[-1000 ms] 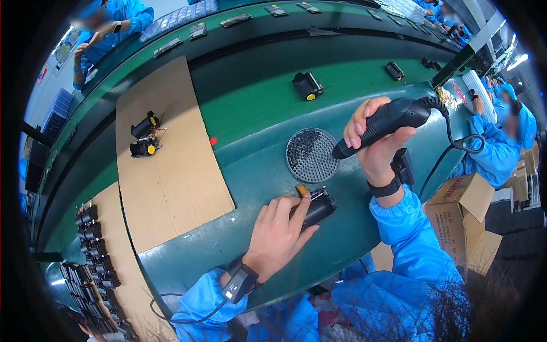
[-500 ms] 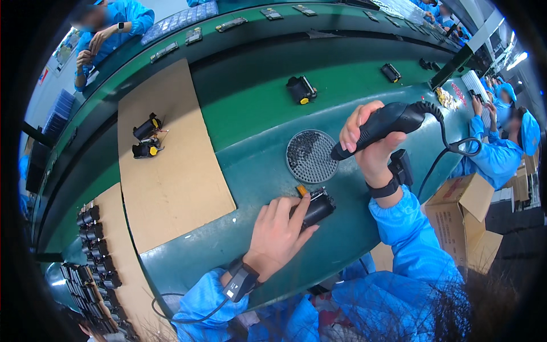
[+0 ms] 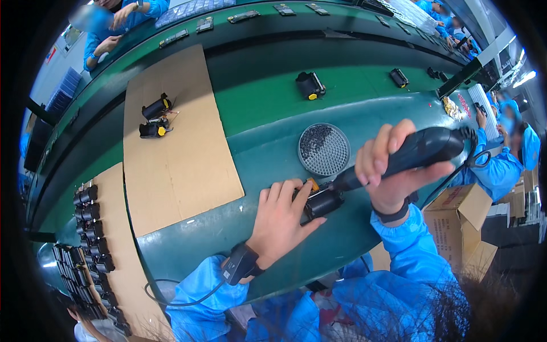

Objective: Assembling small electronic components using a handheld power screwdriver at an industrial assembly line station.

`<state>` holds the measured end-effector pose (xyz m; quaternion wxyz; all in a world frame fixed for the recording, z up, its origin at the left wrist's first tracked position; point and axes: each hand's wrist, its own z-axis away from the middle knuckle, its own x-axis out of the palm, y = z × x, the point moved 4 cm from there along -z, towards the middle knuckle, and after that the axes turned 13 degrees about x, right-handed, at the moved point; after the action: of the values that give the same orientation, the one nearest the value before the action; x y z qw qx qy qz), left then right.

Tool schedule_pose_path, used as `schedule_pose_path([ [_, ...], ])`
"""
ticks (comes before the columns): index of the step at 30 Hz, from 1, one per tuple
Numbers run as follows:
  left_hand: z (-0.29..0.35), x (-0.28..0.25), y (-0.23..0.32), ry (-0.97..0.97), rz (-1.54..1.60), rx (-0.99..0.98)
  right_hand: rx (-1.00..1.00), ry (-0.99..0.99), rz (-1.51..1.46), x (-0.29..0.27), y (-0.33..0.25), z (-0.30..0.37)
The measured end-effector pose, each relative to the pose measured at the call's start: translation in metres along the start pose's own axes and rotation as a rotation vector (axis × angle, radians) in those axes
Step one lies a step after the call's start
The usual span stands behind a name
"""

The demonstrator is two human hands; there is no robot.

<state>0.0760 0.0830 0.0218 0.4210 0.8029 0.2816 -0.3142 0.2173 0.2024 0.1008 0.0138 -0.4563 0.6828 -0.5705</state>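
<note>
My right hand [image 3: 393, 171] is wrapped round a black corded electric screwdriver [image 3: 427, 153]. Its tip points down and left, to the upper edge of a black plastic device part [image 3: 326, 204] with a rounded body; whether it touches a screw there I cannot tell. My left hand [image 3: 282, 219] grips that part from the left, thumb along the near side and fingers on top. A small orange piece [image 3: 313, 184] shows beside the fingertips. Just beyond lies a round grey dish [image 3: 340, 165] with a dimpled floor, holding many tiny black screws [image 3: 314, 140] at its left.
A cardboard sheet [image 3: 176, 194] bears two black parts [image 3: 154, 118] with yellow discs. Similar parts lie on the green belt [image 3: 256, 94] and in rows [image 3: 88, 228] at far left. Right stands an open carton [image 3: 456, 222]. Co-workers in blue sit across and at right.
My right hand has brought the screwdriver down, its tip from beside the dish to the black part. My left hand stays on the part. The whole view has shifted slightly.
</note>
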Motion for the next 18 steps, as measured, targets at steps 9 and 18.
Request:
schedule_pose_path([
  [9,0.000,-0.001,-0.002,-0.001,0.016,-0.019,0.033,-0.181,0.034,0.020,0.031,0.012],
  [18,0.001,0.000,-0.003,0.001,0.017,-0.009,0.058,-0.176,0.046,0.021,0.032,0.014],
])
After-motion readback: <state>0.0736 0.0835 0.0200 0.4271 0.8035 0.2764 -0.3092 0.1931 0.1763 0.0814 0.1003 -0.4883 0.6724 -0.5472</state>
